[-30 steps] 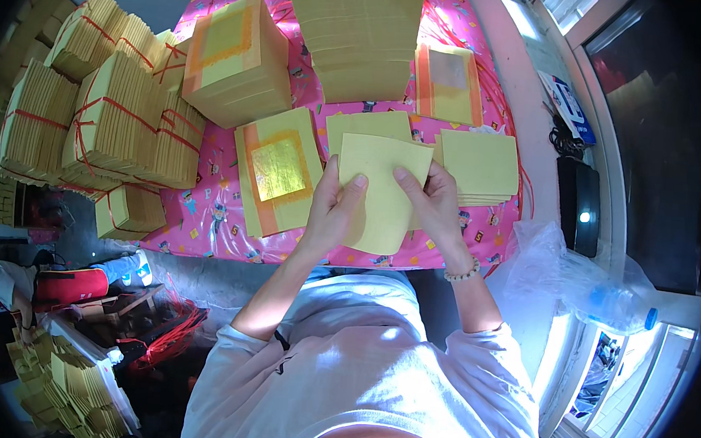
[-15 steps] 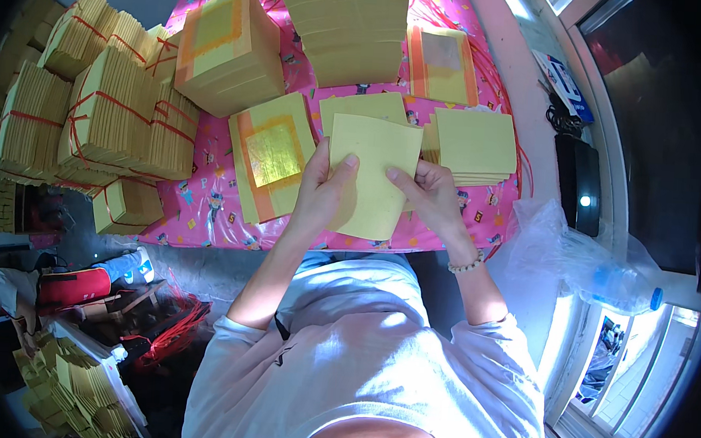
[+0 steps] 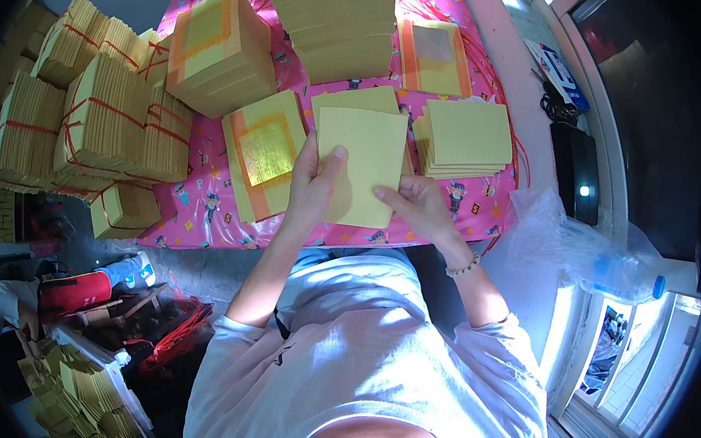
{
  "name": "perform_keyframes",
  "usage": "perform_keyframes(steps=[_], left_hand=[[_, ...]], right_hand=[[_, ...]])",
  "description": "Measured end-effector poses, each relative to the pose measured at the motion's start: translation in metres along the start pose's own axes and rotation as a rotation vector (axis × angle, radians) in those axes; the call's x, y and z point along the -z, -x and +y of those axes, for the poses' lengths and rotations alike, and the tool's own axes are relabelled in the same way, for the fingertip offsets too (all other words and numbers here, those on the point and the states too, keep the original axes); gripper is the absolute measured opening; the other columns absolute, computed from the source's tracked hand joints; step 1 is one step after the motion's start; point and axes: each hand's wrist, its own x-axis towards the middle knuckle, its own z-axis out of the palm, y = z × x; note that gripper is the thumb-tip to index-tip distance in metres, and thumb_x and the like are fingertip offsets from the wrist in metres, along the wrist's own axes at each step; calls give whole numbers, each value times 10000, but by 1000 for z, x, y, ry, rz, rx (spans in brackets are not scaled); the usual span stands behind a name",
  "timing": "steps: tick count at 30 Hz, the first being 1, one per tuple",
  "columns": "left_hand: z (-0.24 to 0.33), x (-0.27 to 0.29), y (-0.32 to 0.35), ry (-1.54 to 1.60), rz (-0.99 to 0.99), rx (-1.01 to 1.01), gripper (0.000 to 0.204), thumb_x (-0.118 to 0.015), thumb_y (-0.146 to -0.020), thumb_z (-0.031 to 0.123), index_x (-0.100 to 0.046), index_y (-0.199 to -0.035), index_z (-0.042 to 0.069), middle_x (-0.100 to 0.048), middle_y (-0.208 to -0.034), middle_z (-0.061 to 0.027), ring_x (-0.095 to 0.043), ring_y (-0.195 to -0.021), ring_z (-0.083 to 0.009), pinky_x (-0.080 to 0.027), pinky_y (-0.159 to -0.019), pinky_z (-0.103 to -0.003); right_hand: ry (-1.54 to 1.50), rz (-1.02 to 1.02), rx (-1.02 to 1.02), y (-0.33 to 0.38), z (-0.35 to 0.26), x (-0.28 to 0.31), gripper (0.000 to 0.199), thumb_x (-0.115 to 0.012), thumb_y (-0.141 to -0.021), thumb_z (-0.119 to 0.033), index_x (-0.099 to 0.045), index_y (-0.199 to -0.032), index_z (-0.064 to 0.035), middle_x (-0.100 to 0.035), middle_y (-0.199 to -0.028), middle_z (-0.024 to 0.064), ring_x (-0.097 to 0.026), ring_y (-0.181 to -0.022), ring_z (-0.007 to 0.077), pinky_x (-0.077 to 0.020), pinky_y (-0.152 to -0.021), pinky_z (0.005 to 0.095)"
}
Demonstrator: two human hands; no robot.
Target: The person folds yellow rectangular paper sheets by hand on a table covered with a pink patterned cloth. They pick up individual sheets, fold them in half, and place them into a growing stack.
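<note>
Yellow sheet (image 3: 362, 165): held above the pink desk (image 3: 207, 202), over a plain stack.
Left hand (image 3: 314, 186): clamped on its left edge, thumb on top.
Right hand (image 3: 417, 207): pinching its lower right edge.
Gold-foil stack (image 3: 262, 161): just left.
Plain stack (image 3: 464, 138): right.

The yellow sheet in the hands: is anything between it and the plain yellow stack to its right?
Nothing visible. Both the left hand and right hand hold the yellow sheet; only bare pink cloth lies before the plain stack.
</note>
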Motion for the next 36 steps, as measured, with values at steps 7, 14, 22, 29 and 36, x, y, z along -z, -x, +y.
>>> perform_keyframes(steps=[7,14,22,29,36], left_hand=[[13,2,-2,-17,67,-22,269,-524,-988,114,-488,-1242,35,-613,-1118,-49,-571,-1007,-92,-464,-858,-258],[9,6,0,-152,-20,-48,257,-538,-977,118,-493,-1210,20,-606,-1074,-47,-563,-986,-92,-457,-855,-257],[18,8,6,-314,-244,77,250,-548,-965,121,-503,-1184,10,-593,-1034,-52,-548,-975,-93,-449,-861,-265],[28,1,-17,-349,-496,186,395,-649,-913,134,-485,-1256,25,-605,-1038,-65,-563,-977,-96,-469,-852,-274],[19,-47,-76,-64,-387,321,487,-722,-849,111,-457,-1241,-1,-648,-920,-74,-670,-767,-161,-584,-700,-307]], right_hand=[[81,13,1,5,15,-2,208,-666,-922,-156,-672,-990,41,-687,-846,33,-642,-778,65,-546,-700,221],[77,14,-52,5,-1,8,179,-662,-924,-157,-653,-933,21,-690,-845,37,-652,-783,67,-563,-670,229],[-33,65,29,6,-17,22,191,-648,-931,-151,-606,-1045,-4,-690,-933,60,-679,-781,108,-563,-627,225],[-54,210,177,17,-20,49,202,-632,-930,-109,-553,-1090,-15,-676,-969,67,-685,-769,114,-587,-634,234],[-178,614,302,15,-28,121,214,-641,-926,-161,-558,-1076,-33,-685,-930,85,-678,-732,103,-579,-608,228]])
